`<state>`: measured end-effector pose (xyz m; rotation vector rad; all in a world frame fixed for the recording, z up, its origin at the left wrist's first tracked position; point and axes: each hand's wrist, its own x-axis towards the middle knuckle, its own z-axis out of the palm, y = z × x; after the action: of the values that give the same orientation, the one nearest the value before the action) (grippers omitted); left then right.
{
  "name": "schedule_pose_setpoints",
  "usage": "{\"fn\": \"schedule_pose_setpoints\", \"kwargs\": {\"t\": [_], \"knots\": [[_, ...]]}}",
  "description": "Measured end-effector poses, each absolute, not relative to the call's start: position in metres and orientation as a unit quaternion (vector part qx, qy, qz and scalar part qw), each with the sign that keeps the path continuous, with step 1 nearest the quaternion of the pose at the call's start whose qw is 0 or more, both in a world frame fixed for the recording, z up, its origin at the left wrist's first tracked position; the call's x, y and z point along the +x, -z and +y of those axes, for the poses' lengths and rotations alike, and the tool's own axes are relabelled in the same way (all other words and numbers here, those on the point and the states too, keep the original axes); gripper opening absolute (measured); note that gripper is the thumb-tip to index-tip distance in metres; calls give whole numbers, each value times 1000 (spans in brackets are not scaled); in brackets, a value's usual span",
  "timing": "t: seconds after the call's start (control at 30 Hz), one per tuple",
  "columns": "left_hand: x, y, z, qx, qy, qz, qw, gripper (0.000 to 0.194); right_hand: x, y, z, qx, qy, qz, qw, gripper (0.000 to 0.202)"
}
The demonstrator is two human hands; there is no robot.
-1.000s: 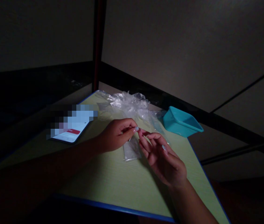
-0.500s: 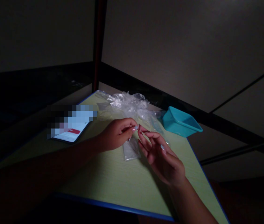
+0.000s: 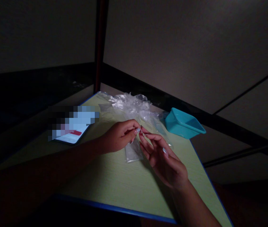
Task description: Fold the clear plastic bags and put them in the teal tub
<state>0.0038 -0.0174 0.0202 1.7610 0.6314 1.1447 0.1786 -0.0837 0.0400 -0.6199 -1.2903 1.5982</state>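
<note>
My left hand (image 3: 122, 135) is closed in a pinch, thumb against fingers, over the middle of the table. Whatever sits in that pinch is too small and dim to make out. Facing it, my right hand (image 3: 164, 157) has its fingers apart, and its fingertips meet or nearly meet the left ones. Below the two hands a flat clear plastic bag (image 3: 134, 154) lies on the table, partly covered by the fingers. Just beyond them spreads a pile of crumpled clear plastic bags (image 3: 134, 104).
A teal plastic basket (image 3: 183, 126) stands at the table's right edge. To the left lies a phone (image 3: 68, 138) with its screen lit, partly pixelated. The pale green table (image 3: 115, 186) has a blue edge, and dark walls close in behind it.
The fingertips of both hands have shifted very slightly against each other. The bags, basket and phone stay where they were.
</note>
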Motion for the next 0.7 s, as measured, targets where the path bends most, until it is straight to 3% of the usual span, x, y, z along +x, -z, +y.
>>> {"fn": "schedule_pose_setpoints", "kwargs": {"t": [0.27,0.7], "knots": [[4,-16,-17,719,-457,250,459,9,178,-39,-84,-261,-634,-555,471,37],[5,-9,-17,782,-431,297,337,5,181,-35,-86,-279,-593,-633,413,48]]}}
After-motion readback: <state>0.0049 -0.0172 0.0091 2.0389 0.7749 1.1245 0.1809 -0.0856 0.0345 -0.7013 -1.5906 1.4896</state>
